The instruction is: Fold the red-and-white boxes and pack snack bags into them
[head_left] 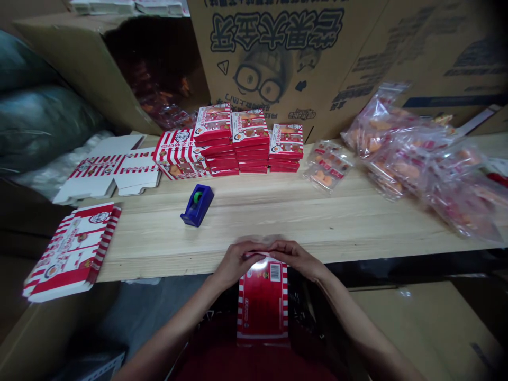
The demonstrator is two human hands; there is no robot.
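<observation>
A red box with striped red and white edges and a barcode (262, 304) stands against my body at the table's front edge, its printed face toward me. At its upper end, my left hand (238, 259) has its fingers closed on the left side of the top flap. From the right, my right hand (296, 258) pinches the same end, its fingertips meeting those of the left. Part of the flap is hidden under the fingers. Beyond my hands lies a blue tape dispenser (201, 207) with a green core.
Stacked red and white boxes (250, 143) stand at the back of the table (254, 211). Flattened cartons (137, 169) and a folded stack (75, 248) lie left. Clear bags of orange pieces (408, 153) heap right, with smaller sachets (327, 165) beside them. Cardboard boxes (270, 63) rise behind.
</observation>
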